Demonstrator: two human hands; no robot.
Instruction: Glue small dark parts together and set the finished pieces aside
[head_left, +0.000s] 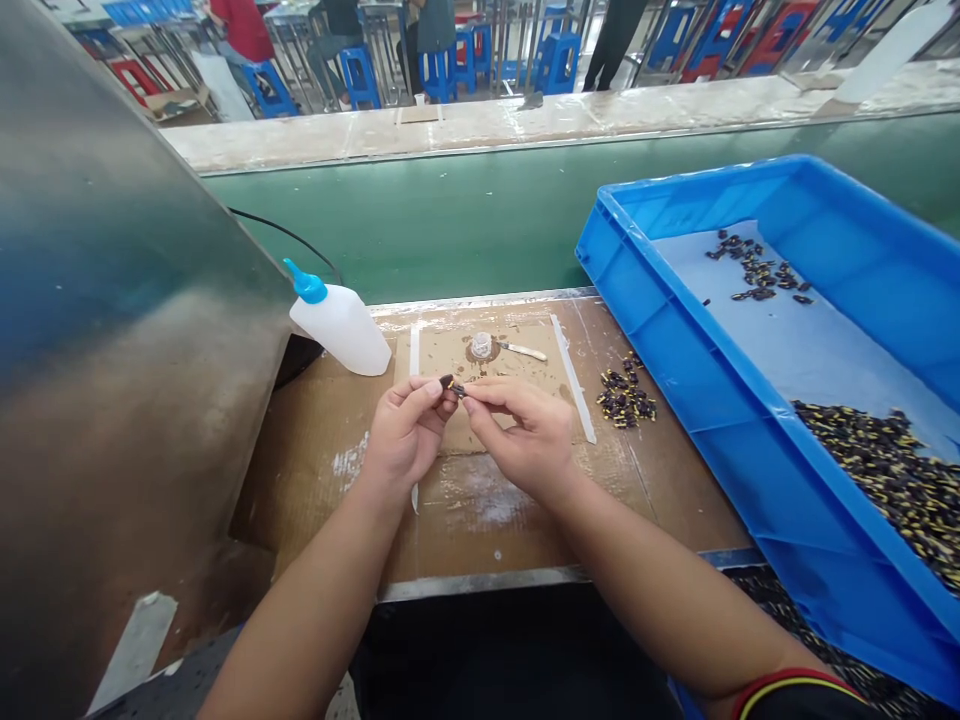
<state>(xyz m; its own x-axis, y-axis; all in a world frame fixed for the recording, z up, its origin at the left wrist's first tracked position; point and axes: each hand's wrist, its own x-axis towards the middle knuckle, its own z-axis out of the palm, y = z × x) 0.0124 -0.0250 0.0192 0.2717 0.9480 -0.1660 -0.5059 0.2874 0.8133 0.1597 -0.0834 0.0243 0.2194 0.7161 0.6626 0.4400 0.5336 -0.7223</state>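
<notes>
My left hand (405, 432) pinches a small dark part with a bit of yellow (454, 386) between thumb and fingers. From the other side, the fingertips of my right hand (529, 428) close on the same small part; its exact kind is too small to make out. Just beyond my hands, a small clear pot (482, 346) stands in a wet brown stain on a taped cardboard sheet (517, 392). Beside the pot lies a small tool with a pale handle (527, 351). To the right of my right hand is a loose pile of dark and yellow parts (627, 398).
A large blue crate (675, 395) on the right holds many more such parts. At the left stand a white squeeze bottle with a blue nozzle (343, 326) and a metal panel (127, 300). A green belt (405, 225) runs behind; people and stools are farther back.
</notes>
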